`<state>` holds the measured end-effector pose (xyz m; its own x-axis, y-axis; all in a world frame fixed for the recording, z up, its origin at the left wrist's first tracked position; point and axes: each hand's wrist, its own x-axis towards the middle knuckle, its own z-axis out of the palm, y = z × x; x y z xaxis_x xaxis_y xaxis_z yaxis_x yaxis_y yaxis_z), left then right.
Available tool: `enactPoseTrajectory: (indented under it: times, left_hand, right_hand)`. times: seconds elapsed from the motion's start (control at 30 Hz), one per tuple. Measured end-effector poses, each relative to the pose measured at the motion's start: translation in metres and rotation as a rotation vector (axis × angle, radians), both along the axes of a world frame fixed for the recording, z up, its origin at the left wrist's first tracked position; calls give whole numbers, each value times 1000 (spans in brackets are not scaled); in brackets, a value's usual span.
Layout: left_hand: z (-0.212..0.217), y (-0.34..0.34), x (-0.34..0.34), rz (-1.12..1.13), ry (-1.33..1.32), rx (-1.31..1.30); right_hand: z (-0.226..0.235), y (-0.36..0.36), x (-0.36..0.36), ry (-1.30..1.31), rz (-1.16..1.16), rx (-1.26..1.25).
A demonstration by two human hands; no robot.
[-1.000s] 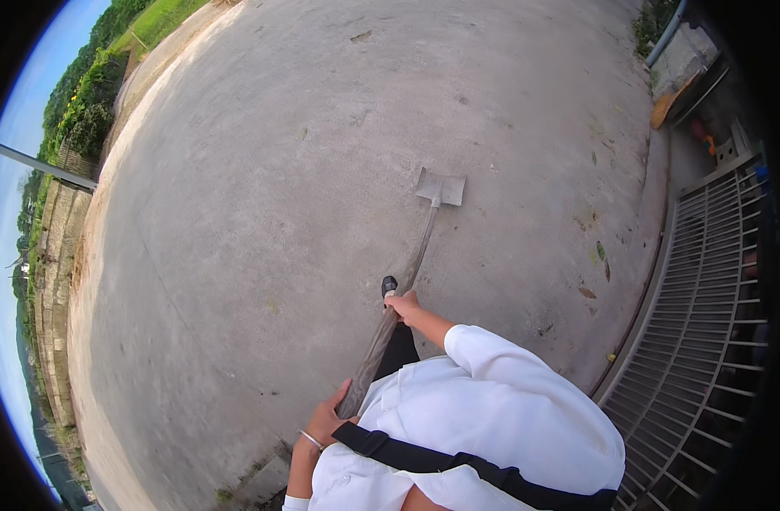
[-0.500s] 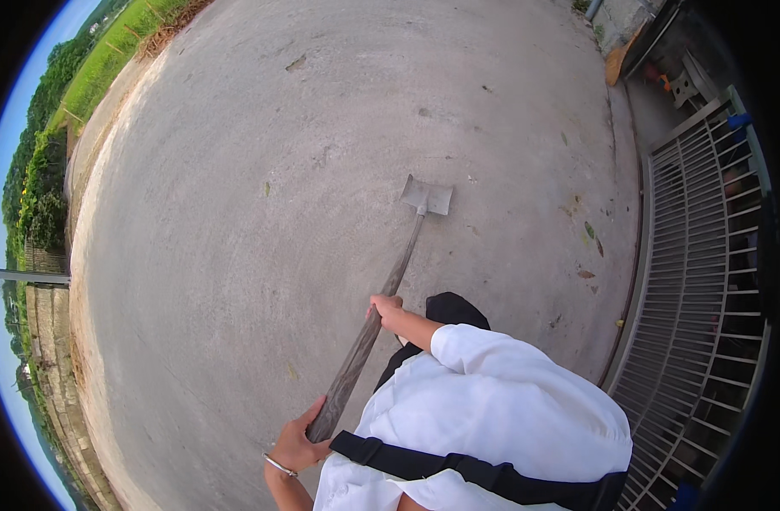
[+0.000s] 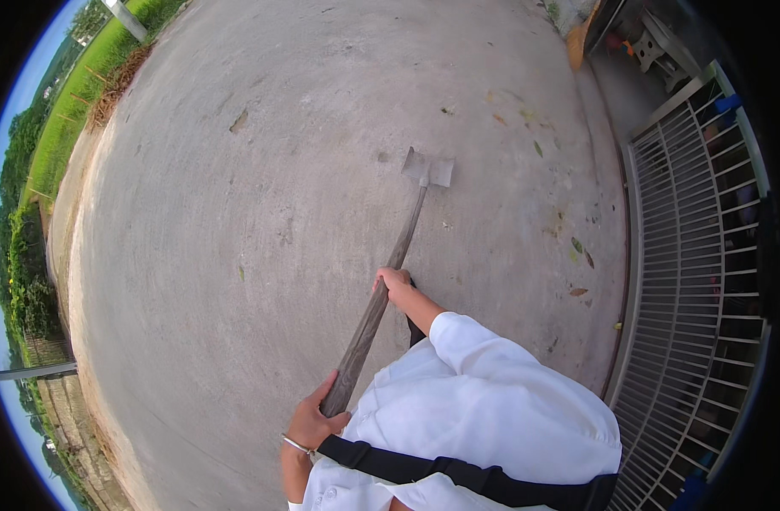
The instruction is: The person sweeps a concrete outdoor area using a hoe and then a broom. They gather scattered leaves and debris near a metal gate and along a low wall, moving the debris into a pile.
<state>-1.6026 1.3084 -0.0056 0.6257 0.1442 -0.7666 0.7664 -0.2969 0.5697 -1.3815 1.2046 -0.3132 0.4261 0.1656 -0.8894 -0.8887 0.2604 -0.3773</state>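
A shovel [image 3: 428, 168] with a square grey metal blade and a long worn wooden handle slants away from me, its blade at or just above the concrete. Around the middle of the handle closes my right hand [image 3: 392, 284], its arm in a white sleeve. Near my body, my left hand [image 3: 315, 420], with a bangle at the wrist, is wrapped about the handle's thick end. Part of the left fingers is hidden behind the wood.
Grey concrete [image 3: 194, 255] spreads ahead and to the left. Fallen leaves [image 3: 577, 247] lie at right, near a barred metal gate [image 3: 679, 255]. A stone wall [image 3: 79, 426] and green plants [image 3: 28, 255] border the far left.
The ground, leaves and gate have shifted in view as I moved forward. Both hands keep their hold, and the shovel sits slightly higher in the picture. My dark-clad leg shows less.
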Motion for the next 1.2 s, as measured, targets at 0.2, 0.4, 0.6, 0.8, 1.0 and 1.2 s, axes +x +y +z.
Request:
enactPoseTrajectory:
  times: [0.2, 0.4, 0.6, 0.8, 1.0, 1.2]
  left_hand:
    - [-45, -4, 155, -107, -28, 14]
    - [-84, 2, 204, -59, -196, -35]
    - [-80, 4, 256, -192, -69, 13]
    - [-86, 23, 266, -229, -164, -60]
    - [-74, 66, 276, -43, 42, -159]
    - [-65, 109, 295, 345, 109, -649]
  right_hand:
    - [-69, 4, 130, -33, -60, -20]
    - [-38, 9, 194, -79, 46, -158]
    - [-23, 6, 233, -75, -38, -175]
    - [-24, 16, 235, -131, -106, -195]
    - [0, 47, 235, -132, -295, 21]
    - [0, 83, 250, -140, -366, -11]
